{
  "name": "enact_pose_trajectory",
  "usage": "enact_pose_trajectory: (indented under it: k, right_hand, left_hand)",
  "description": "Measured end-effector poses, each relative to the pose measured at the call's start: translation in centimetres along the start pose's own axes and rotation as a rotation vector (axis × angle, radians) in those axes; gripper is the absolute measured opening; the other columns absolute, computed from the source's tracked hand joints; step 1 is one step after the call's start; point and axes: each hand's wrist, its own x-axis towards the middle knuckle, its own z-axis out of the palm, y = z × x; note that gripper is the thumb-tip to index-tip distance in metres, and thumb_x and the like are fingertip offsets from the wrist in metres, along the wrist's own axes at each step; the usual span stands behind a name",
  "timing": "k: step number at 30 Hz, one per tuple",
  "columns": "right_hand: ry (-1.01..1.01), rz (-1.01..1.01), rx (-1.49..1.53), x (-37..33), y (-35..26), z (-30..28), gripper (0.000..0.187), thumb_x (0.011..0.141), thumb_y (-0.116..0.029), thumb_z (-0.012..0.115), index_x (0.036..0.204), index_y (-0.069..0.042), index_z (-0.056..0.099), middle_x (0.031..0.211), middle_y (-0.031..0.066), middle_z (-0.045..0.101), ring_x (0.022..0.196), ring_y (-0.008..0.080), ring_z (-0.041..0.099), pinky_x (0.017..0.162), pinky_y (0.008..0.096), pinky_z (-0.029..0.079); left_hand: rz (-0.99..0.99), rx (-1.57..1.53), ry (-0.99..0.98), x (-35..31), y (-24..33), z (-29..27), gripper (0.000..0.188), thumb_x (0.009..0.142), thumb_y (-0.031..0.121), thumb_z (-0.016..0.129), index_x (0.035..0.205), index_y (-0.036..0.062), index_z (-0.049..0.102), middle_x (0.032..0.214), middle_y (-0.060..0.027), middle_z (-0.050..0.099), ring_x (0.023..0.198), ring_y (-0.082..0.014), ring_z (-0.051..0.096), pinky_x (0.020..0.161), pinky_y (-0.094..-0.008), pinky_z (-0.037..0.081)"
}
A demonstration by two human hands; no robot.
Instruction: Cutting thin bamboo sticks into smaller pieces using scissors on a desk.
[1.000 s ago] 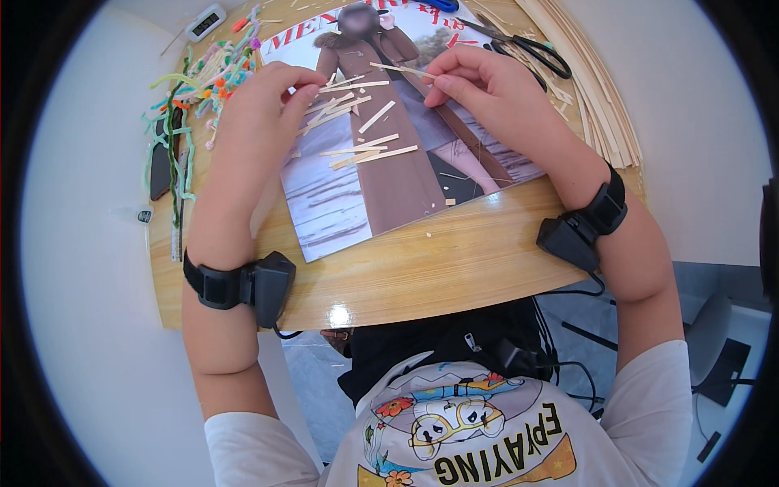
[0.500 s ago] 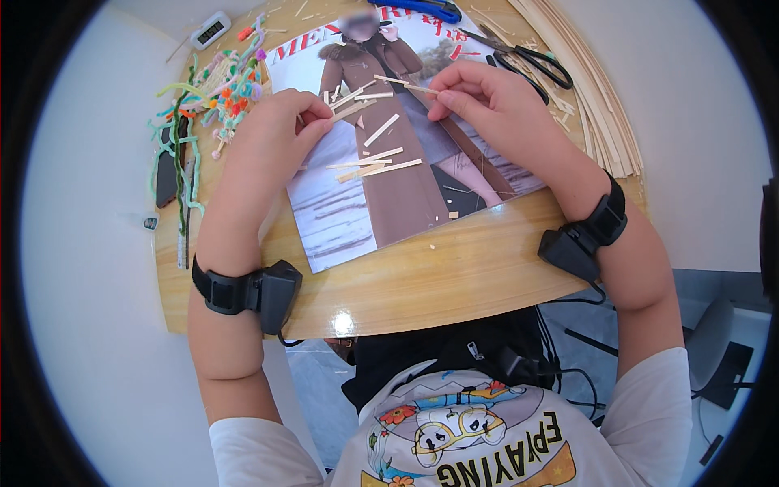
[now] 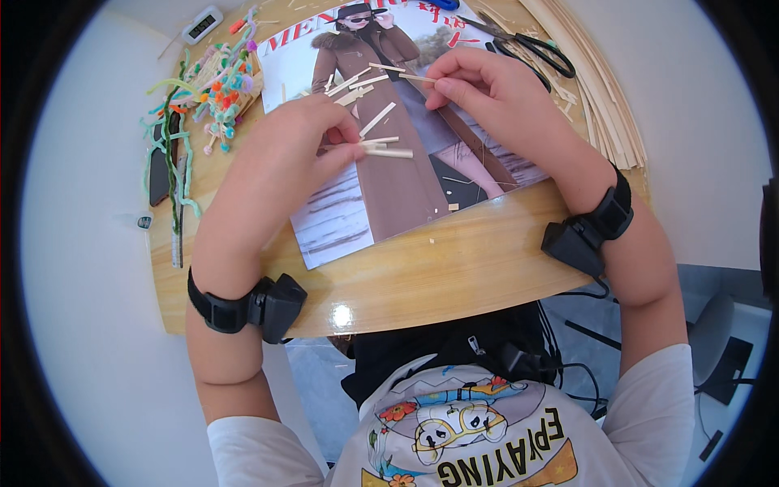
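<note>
Short thin wooden strips (image 3: 378,119) lie scattered over a large magazine (image 3: 334,221) with a coated figure on its cover. My right hand (image 3: 479,89) pinches one narrow strip (image 3: 416,78) between thumb and forefinger, pointing left above the cover. Lower on the magazine, my left hand (image 3: 312,146) has its thumb and fingertips closed at the left ends of a small group of strips (image 3: 391,152); its fingers partly hide them. Further strips (image 3: 347,84) lie just beyond the left hand.
Black-handled scissors (image 3: 531,58) and long wooden strips (image 3: 604,105) lie at the right. Colourful fuzzy-stem pieces (image 3: 230,85), a dark phone (image 3: 158,178), a ruler (image 3: 177,243) and a small digital clock (image 3: 203,25) are at the left. A blue-handled tool (image 3: 442,4) lies at the back.
My left hand has moved nearer and to the right, from the upper strips to the lower group. My right hand still holds its strip, almost in the same place.
</note>
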Motion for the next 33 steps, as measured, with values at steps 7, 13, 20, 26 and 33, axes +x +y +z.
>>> enact_pose_trajectory:
  k: [7, 13, 20, 26, 33]
  right_hand:
    - [0.004, -0.016, 0.006, 0.0, 0.1, 0.1, 0.015, 0.094, -0.012, 0.057, 0.103, -0.003, 0.066, 0.085, 0.0046, 0.071, 0.081, 0.0112, 0.066, 0.075, 0.0250, 0.051]
    - [0.025, -0.034, -0.014, -0.1, 0.4, 0.0, 0.016, 0.091, -0.012, 0.060, 0.101, -0.003, 0.069, 0.085, 0.0059, 0.071, 0.080, 0.0126, 0.066, 0.075, 0.0254, 0.051]
    - [0.120, -0.206, -0.256, -0.1, 0.0, 0.0, 0.013, 0.087, -0.013, 0.066, 0.096, -0.006, 0.073, 0.085, 0.0068, 0.066, 0.077, 0.0183, 0.063, 0.070, 0.0282, 0.050]
    - [0.020, -0.136, -0.326, -0.1, 0.0, 0.3, 0.015, 0.088, -0.011, 0.067, 0.101, -0.006, 0.072, 0.088, 0.0042, 0.064, 0.080, 0.0151, 0.062, 0.073, 0.0266, 0.049]
    - [0.078, -0.200, -0.342, 0.0, 0.9, 0.4, 0.016, 0.086, -0.012, 0.067, 0.101, -0.008, 0.072, 0.089, 0.0097, 0.067, 0.082, 0.0244, 0.063, 0.073, 0.0345, 0.050]
  left_hand:
    - [-0.074, 0.078, 0.152, 0.8, -1.5, 0.5, 0.010, 0.083, 0.011, 0.067, 0.090, 0.0036, 0.068, 0.083, -0.0111, 0.066, 0.075, -0.0260, 0.064, 0.070, -0.0362, 0.051]
    - [-0.094, 0.057, 0.252, 1.1, -1.8, 0.6, 0.011, 0.083, 0.010, 0.068, 0.092, 0.0042, 0.069, 0.087, -0.0088, 0.067, 0.078, -0.0241, 0.064, 0.073, -0.0342, 0.051]
    - [0.165, 0.003, 0.181, 1.4, -0.9, 1.5, 0.013, 0.081, 0.013, 0.072, 0.093, 0.0054, 0.071, 0.089, -0.0077, 0.064, 0.083, -0.0238, 0.063, 0.074, -0.0337, 0.051]
    - [0.103, -0.046, 0.136, 2.1, -1.2, 2.7, 0.014, 0.083, 0.010, 0.072, 0.092, 0.0015, 0.068, 0.089, -0.0068, 0.062, 0.086, -0.0203, 0.060, 0.075, -0.0305, 0.049]
    - [0.037, -0.080, 0.109, 2.2, -1.2, 2.9, 0.012, 0.083, 0.010, 0.071, 0.091, 0.0022, 0.068, 0.090, -0.0066, 0.062, 0.088, -0.0213, 0.061, 0.075, -0.0322, 0.050]
